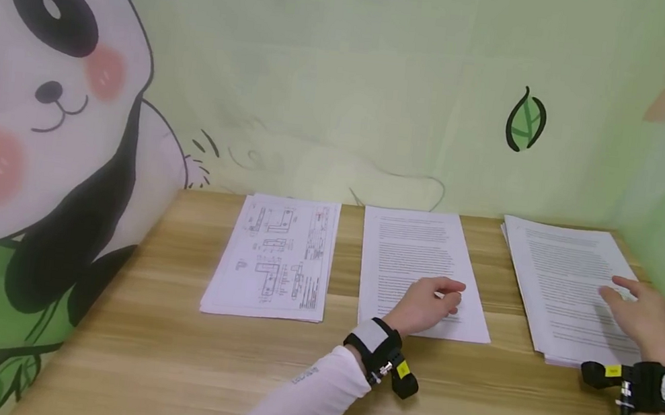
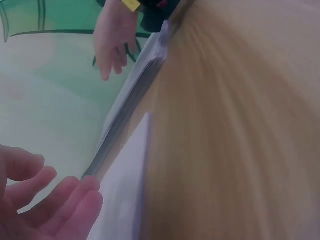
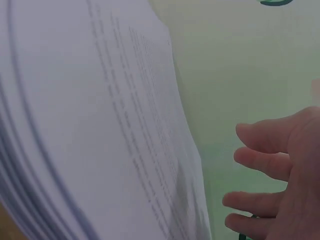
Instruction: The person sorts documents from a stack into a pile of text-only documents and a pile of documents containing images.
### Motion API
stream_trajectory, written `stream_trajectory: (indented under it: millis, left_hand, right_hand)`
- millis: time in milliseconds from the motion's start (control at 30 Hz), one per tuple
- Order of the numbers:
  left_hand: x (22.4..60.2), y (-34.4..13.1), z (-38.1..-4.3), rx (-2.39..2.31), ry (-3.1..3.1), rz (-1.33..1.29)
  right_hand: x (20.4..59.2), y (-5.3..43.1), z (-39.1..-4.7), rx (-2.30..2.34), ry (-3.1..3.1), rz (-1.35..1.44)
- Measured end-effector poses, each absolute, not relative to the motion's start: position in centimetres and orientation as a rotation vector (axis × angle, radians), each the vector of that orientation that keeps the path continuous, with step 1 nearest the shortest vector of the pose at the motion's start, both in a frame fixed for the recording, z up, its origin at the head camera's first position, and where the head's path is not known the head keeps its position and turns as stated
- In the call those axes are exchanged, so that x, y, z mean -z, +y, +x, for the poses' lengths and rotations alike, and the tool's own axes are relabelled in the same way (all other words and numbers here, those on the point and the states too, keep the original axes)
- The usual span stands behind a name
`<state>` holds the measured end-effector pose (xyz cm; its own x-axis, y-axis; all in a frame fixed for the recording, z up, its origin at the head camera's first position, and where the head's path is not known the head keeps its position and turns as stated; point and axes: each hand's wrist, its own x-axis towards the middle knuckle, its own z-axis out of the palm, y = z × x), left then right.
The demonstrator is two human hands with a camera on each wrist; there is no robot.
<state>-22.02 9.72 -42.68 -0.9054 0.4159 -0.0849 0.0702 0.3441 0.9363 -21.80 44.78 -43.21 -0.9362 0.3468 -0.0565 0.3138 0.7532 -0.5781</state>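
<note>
My left hand (image 1: 427, 305) is over the lower part of the middle paper stack (image 1: 410, 243), its fingers loosely bent and nothing between them. My right hand (image 1: 640, 314) hovers above the right paper stack (image 1: 569, 273), with thumb and fingers spread apart. The right wrist view shows those fingers (image 3: 255, 204) clear of the printed top sheet (image 3: 115, 115), whose stacked edges show at the left. The left wrist view has the left hand (image 2: 55, 210) beside a white sheet corner (image 2: 125, 185). Farther off, the right hand (image 2: 115, 40) hangs over the thick right stack.
A left paper stack (image 1: 273, 255) with technical drawings on top lies on the wooden table (image 1: 170, 366). Behind the table hangs a pale green backdrop (image 1: 319, 98) with a panda and leaves. Each wrist wears a black strap with a small camera.
</note>
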Motion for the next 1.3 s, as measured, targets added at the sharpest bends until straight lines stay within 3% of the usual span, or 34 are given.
stream_trajectory:
  millis: [300,467,1067,1300]
  left_hand:
    - [43.4,13.8,-20.5,-1.552,2.242,0.438]
    - [44.2,15.9,-20.0,-1.702,2.003,0.329]
    - [44.5,17.7,-21.2,-1.988,1.710,0.064]
    - [44.6,17.5,-21.5,-2.039,1.710,0.073]
  right_hand:
    - [41.4,43.9,-20.6,-1.011,-2.861,-0.887]
    - [41.5,43.8,-20.6,-1.049,-2.844,-0.929]
    - [41.4,42.6,-20.8,-0.945,-2.905,-0.716]
    - [41.4,41.6,-20.9,-0.950,-2.859,-0.691]
